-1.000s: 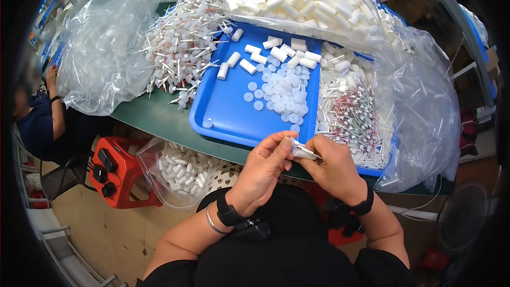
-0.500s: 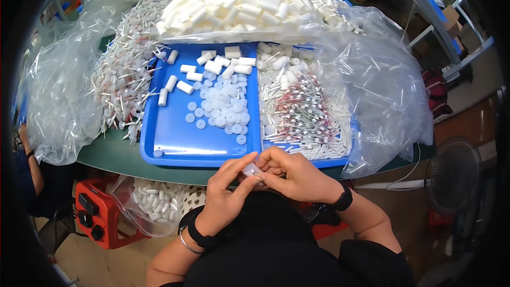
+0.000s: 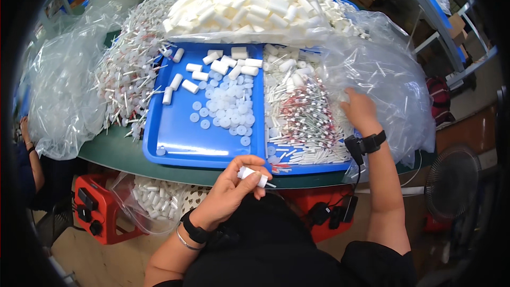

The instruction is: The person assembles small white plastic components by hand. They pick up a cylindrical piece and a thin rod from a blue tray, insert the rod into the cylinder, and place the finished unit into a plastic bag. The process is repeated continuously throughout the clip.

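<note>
Half a second ago both hands met over one small part at the surface's near edge; now they are apart. The left hand (image 3: pixel 229 191) pinches a small white capped tube (image 3: pixel 253 175) with a thin stem below the blue tray (image 3: pixel 175 133). The right hand (image 3: pixel 360 110) has gone out to the pile of white and red-tipped sticks (image 3: pixel 305 119) beside the clear bag (image 3: pixel 388 90), fingers spread on it; whether it grips one I cannot tell. Picking a single stick by its end, while holding the tube steady, would likely ease the fit.
</note>
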Demonstrator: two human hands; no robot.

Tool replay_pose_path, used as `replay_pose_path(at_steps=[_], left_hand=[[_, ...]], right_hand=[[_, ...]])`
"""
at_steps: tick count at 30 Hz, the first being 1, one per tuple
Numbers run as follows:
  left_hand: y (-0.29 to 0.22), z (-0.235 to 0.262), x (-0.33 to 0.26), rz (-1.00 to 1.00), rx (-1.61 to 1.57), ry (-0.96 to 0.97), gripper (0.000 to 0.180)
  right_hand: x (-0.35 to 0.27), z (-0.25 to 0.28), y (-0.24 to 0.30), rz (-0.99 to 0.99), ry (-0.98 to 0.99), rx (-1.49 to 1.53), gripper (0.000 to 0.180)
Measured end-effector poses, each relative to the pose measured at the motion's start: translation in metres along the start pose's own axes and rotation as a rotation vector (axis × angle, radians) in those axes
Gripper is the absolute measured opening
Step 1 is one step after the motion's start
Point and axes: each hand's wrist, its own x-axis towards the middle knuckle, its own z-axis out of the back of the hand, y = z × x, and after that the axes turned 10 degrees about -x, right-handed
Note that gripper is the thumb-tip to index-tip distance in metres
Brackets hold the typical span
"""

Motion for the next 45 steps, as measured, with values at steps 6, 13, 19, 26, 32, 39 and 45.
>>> replay_pose_path(at_steps=[6,13,19,26,32,39,45], left_hand=[[-0.008,0.006,-0.003,0.053,0.018,-0.030,0.027],[-0.006,0.014,0.002,-0.010,-0.223,-0.123,0.023],[-0.001,0.005,0.000,-0.109,-0.301,-0.163,0.018],[0.016,0.004,-0.009,-0.366,0.327,-0.286,0.020],[0.014,-0.001,-0.008,-0.388,0.324,-0.026,0.050],[0.010,0.000,-0.007,-0.223,-0.041,-0.004,0.053],[0.004,0.009,0.002,-0.099,-0.358,0.014,0.056]], right_hand=[[-0.016,0.027,0.011,-0.156,-0.046,0.343,0.035],[-0.088,0.112,0.110,0.403,-0.064,0.802,0.031],[-0.108,0.106,0.164,0.645,-0.053,0.824,0.033],[-0.117,0.086,0.185,0.547,-0.031,0.985,0.032],[-0.117,0.083,0.194,0.727,-0.073,1.026,0.033],[-0.120,0.075,0.208,0.685,-0.104,0.998,0.034],[-0.110,0.067,0.210,0.677,-0.288,0.878,0.036]])
